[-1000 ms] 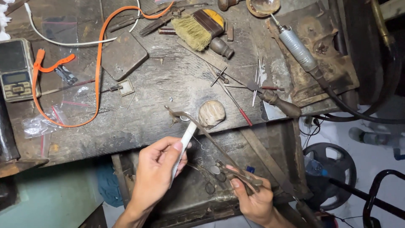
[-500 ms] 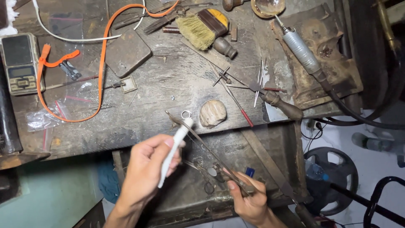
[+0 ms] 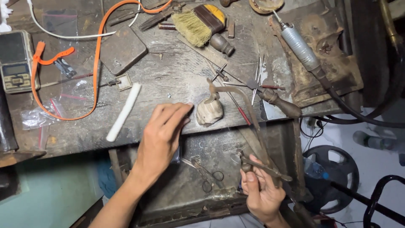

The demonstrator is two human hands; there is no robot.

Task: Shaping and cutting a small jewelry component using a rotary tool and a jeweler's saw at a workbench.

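From the head camera, we are seeing the left hand (image 3: pixel 162 133) reaching flat over the workbench (image 3: pixel 168 80), fingers open and holding nothing, near the white stick (image 3: pixel 123 112) lying on the bench. The right hand (image 3: pixel 262 192) is staying low over the drawer (image 3: pixel 198 185), fingers gripping the saw frame (image 3: pixel 249 126) by its handle.

- Workbench (image 3: pixel 177 80): worn, scratched grey-brown wooden top, fills the view from 9 to 2 o'clock.
- Open drawer (image 3: pixel 211 147) below its front edge, 6 o'clock; dark, grimy.
- Pale floor (image 3: pixel 371 160) at 4 o'clock; dark wheel-shaped object (image 3: pixel 337 169) rests there.
- Teal surface (image 3: pixel 46 190) at 8 o'clock.
- Light: even, from overhead, soft shadows.
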